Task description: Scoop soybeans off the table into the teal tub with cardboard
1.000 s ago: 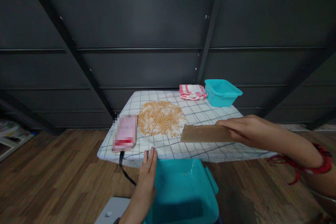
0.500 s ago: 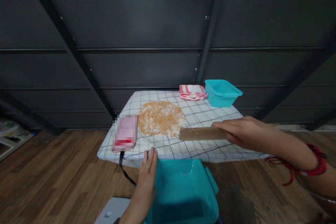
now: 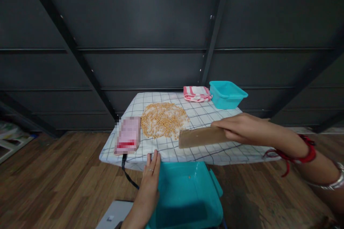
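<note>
Your R hand (image 3: 239, 127) is closed on a brown cardboard strip (image 3: 200, 139), thumb & fingers pinching it w/ no gap showing. The strip stands on edge over the tbl (image 3: 212, 118), its L end tipped slightly down & just beside the lower R edge of the bean pile (image 3: 161, 118); can't tell if it's touching the beans. The pile is tan beans mixed w/ whitish bits, spread roughly round on the L half of the checked cloth.

Your L hand (image 3: 151, 177) lies along the L rim of the big teal bin (image 3: 188, 193), fingers straight & close together, pointing to the tbl. Thumb's hidden, so can't tell if you've got a grip on the rim or are just resting there. Bin sits right at the near tbl edge, one small tan speck (image 3: 189, 177) on its bottom.

L of the pile there's a pink item (image 3: 130, 132), pixelated so can't tell what, w/ a black strap (image 3: 128, 176) hanging off the tbl below it. Far R: folded pink/white towel (image 3: 197, 93) next to a small teal tub (image 3: 228, 96). You've a red bracelet (image 3: 307, 152) on your R wrist.
</note>
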### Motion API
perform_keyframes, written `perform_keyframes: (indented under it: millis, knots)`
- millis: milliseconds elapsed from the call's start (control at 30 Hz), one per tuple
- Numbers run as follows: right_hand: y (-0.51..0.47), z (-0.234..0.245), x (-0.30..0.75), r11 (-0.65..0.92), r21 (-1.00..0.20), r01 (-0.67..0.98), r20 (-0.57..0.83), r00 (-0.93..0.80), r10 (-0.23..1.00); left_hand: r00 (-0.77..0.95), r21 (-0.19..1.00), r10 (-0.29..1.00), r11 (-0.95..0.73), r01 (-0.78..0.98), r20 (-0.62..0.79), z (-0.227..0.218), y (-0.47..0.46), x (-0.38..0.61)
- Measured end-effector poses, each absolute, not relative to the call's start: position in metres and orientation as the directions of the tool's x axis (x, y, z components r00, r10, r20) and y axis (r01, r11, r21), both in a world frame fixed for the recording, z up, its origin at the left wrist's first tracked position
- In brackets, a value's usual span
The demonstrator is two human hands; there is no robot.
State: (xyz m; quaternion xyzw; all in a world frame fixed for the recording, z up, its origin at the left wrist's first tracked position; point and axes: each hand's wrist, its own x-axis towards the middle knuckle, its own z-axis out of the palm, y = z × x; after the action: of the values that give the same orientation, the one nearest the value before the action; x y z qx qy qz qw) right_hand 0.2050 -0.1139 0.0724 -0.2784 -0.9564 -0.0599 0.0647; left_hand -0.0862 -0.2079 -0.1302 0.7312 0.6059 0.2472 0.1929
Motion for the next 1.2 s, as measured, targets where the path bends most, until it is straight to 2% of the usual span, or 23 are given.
perform_keyframes:
  millis: [100, 467, 700, 967, 1100, 1200]
  knots:
    - [-0.102, 0.073, 0.196, 0.832, 0.112, 0.544, 0.111, -0.838, 0.534, 0.143, 0.554, 0.981, -0.191, 0.81, 0.13, -0.131, -0.208, -0.086]
    - [-0.116, 0.082, 0.214, 0.817, 0.109, 0.566, 0.093, -0.824, 0.559, 0.126, 0.595, 0.986, -0.169, 0.786, 0.114, -0.126, -0.208, -0.084]
    - [-0.105, 0.071, 0.204, 0.797, 0.152, 0.584, 0.11, -0.812, 0.574, 0.139, 0.567, 0.984, -0.177, 0.805, 0.111, -0.132, -0.207, -0.086]
    - [-0.108, 0.077, 0.194, 0.799, 0.112, 0.591, 0.166, -0.804, 0.571, 0.13, 0.549, 0.987, -0.161, 0.82, 0.096, -0.131, -0.209, -0.085]
    - [-0.115, 0.075, 0.188, 0.82, 0.027, 0.571, 0.075, -0.819, 0.568, 0.112, 0.559, 0.991, -0.136, 0.818, 0.076, -0.126, -0.208, -0.083]
    - [-0.116, 0.07, 0.18, 0.81, 0.031, 0.585, 0.033, -0.811, 0.584, 0.122, 0.56, 0.989, -0.149, 0.815, 0.086, -0.125, -0.208, -0.083]
